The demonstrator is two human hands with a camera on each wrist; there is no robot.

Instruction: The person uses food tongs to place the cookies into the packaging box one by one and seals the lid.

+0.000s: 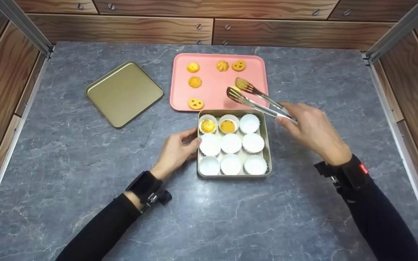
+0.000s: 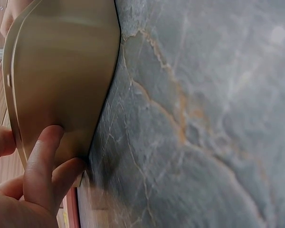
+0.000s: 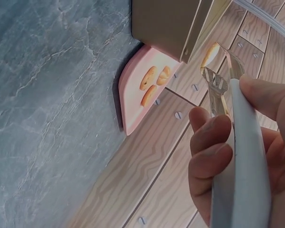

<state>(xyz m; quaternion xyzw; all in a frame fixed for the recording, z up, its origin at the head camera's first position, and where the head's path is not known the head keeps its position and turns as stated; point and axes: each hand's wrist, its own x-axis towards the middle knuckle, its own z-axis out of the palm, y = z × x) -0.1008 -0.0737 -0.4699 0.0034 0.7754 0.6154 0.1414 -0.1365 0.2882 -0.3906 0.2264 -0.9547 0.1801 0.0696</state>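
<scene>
"Right hand (image 1: 312,128), fingers pinching tongs (image 3: 247,152) near the tray's (image 1: 212,92) right edge, presumably for reach. Left hand (image 1: 174,151)?"

"Pinching the tin's (image 1: 234,177) left wall, probably steadying it at the tray's front edge."

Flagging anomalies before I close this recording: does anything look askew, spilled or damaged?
Nothing looks spilled or damaged. Only the gold lid looks askew: it lies turned at an angle left of the pink tray, whereas the tray and the tin sit roughly square to each other.
</scene>
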